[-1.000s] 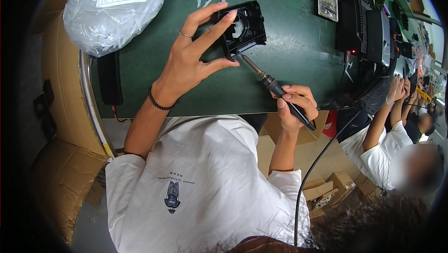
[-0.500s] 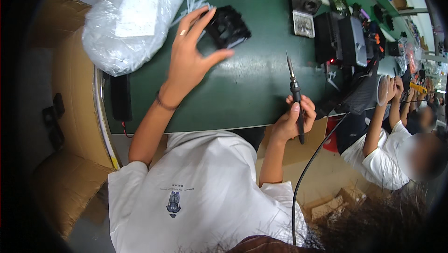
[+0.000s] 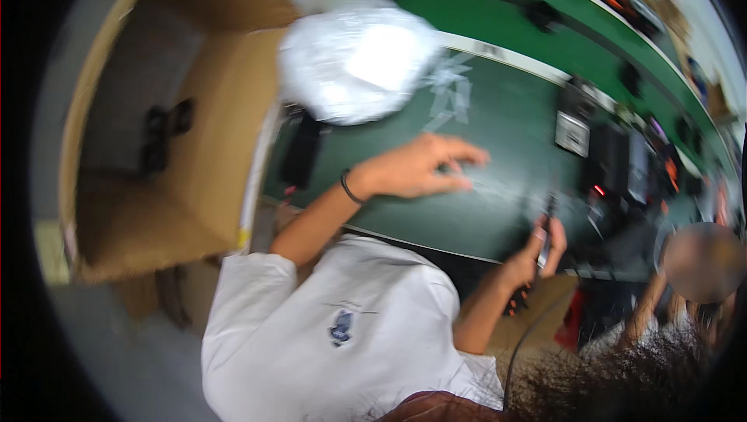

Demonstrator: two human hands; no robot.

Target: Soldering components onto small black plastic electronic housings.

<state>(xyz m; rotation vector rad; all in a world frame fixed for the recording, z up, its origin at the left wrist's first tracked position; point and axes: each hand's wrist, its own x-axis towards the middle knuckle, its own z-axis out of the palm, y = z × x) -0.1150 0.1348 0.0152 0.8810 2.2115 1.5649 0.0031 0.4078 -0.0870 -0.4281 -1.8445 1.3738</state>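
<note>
Over the dark green mat (image 3: 373, 216), my left hand (image 3: 420, 167) hovers with fingers stretched and thumb apart, slightly smeared by motion and with nothing visible in it. At the mat's front edge on the right, my right hand (image 3: 537, 255) is closed around the handle of a soldering iron (image 3: 552, 206), its blurred tip pointing away from me. Beyond my left hand lie several pale translucent strips (image 3: 450, 87). A bulging clear plastic bag (image 3: 334, 72) with a white label rests beside them. The black part from the earlier frame is not visible on the mat.
An open cardboard box (image 3: 218, 134) stands left of the table, with black parts (image 3: 156, 138) inside. A long black device (image 3: 302, 150) lies at the mat's left edge. Black equipment (image 3: 611, 161) and a small metallic tray (image 3: 572, 134) are on the right, near another person's arm (image 3: 644, 305).
The view has swung left, showing more of the box. My left hand has left the black part's spot and drawn nearer; that part is gone from the mat. My right hand keeps the soldering iron.
</note>
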